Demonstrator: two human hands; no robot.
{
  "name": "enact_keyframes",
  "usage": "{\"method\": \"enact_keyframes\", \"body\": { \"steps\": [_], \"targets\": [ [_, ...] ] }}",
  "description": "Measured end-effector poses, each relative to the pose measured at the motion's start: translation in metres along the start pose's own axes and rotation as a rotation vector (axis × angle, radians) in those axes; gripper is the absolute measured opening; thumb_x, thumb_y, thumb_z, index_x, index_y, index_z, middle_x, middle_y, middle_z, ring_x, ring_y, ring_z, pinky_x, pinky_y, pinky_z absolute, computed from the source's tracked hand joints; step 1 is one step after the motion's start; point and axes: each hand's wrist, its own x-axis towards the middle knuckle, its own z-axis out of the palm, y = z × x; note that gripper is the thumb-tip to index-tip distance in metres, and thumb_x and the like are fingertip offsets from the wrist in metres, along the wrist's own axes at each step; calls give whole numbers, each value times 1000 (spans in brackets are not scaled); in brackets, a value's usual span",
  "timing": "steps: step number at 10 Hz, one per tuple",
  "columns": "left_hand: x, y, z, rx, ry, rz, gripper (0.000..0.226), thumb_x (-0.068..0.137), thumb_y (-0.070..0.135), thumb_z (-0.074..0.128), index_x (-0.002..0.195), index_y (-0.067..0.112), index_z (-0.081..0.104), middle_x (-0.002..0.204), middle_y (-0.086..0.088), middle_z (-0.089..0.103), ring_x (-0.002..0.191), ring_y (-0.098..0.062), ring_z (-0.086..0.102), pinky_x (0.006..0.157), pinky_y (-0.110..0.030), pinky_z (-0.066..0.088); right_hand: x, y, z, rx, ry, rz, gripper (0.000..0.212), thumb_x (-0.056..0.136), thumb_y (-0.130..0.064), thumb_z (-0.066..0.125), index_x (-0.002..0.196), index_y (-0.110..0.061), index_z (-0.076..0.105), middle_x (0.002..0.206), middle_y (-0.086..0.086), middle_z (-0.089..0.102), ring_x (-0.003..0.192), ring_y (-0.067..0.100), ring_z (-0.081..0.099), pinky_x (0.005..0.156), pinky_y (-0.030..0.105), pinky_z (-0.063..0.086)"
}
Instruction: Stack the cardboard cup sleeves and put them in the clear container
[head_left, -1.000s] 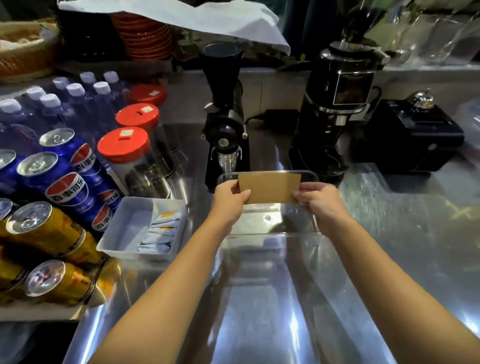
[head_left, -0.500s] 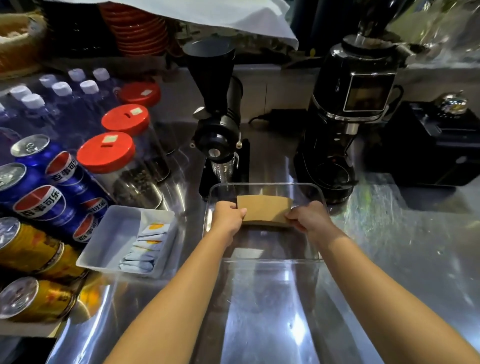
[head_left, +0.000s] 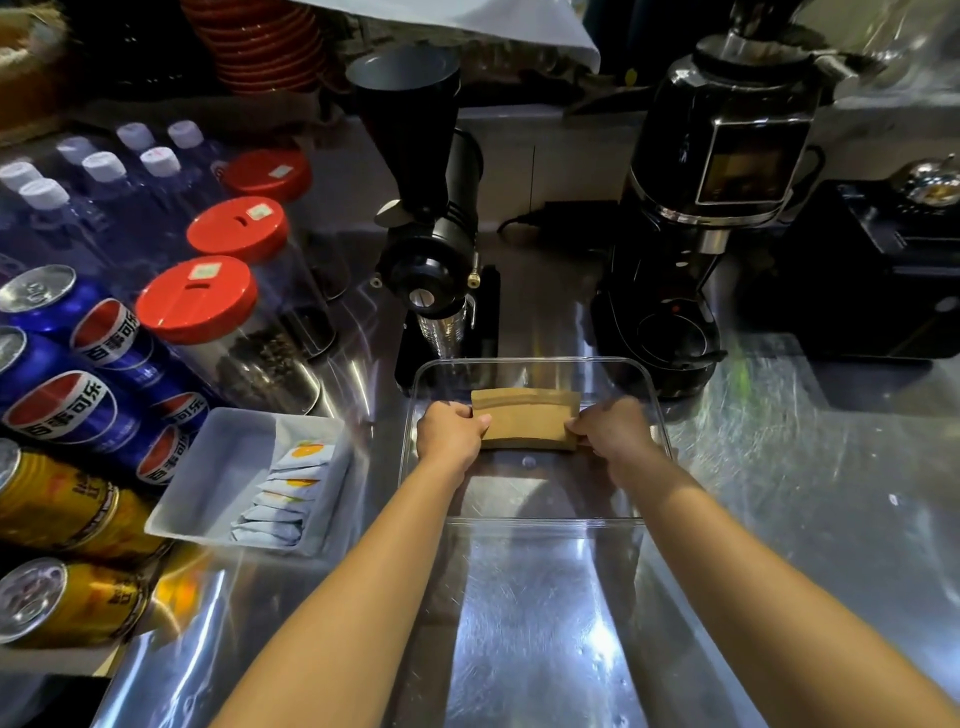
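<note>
A stack of brown cardboard cup sleeves lies flat, low inside the clear container on the steel counter. My left hand grips the stack's left end and my right hand grips its right end. Both hands reach down inside the container's walls. Whether the stack rests on the container's floor cannot be told.
A white tray of sachets sits left of the container. Behind it stand a black grinder and a second black machine. Red-lidded jars, soda cans and water bottles crowd the left. A black box stands at the right.
Both hands have lowered the sleeve stack from above the container's far rim down into the container, tilting it from upright to flat.
</note>
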Motion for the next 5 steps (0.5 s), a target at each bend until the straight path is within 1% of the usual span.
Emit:
{"method": "enact_keyframes", "body": {
  "steps": [1, 2, 3, 4, 5],
  "targets": [
    [0, 1, 0, 10, 1, -2, 33, 81, 22, 68, 108, 4, 64, 113, -18, 67, 104, -35, 61, 92, -43, 51, -1, 1, 1, -2, 20, -3, 25, 73, -5, 70, 57, -10, 51, 76, 15, 61, 78, 28, 60, 72, 37, 48],
    [0, 2, 0, 51, 0, 9, 38, 83, 25, 66, 115, 6, 61, 117, -17, 65, 106, -33, 60, 94, -42, 49, 0, 1, 2, 5, 27, -10, 25, 74, -6, 70, 57, -11, 51, 70, 12, 60, 76, 27, 59, 68, 33, 45],
    [-2, 3, -1, -21, -26, -41, 45, 81, 24, 66, 120, 4, 54, 122, -19, 60, 109, -35, 58, 95, -45, 48, -2, -1, 0, 6, 9, -3, 19, 74, -7, 69, 62, -8, 54, 71, 13, 61, 77, 27, 59, 71, 34, 45],
    [-2, 5, -4, -27, -27, -8, 54, 83, 24, 63, 129, 5, 44, 130, -17, 55, 116, -35, 53, 99, -44, 45, -5, -1, -3, 13, -26, -53, 14, 77, -16, 67, 71, -7, 57, 71, 10, 59, 76, 27, 57, 70, 33, 43],
    [-13, 17, -15, -17, 7, 64, 66, 84, 39, 59, 137, 8, 35, 137, -14, 49, 122, -32, 48, 100, -43, 43, -14, -5, -12, -29, -46, -142, 25, 79, -24, 64, 95, -6, 59, 93, 13, 65, 81, 24, 58, 62, 30, 40]
  ]
}}
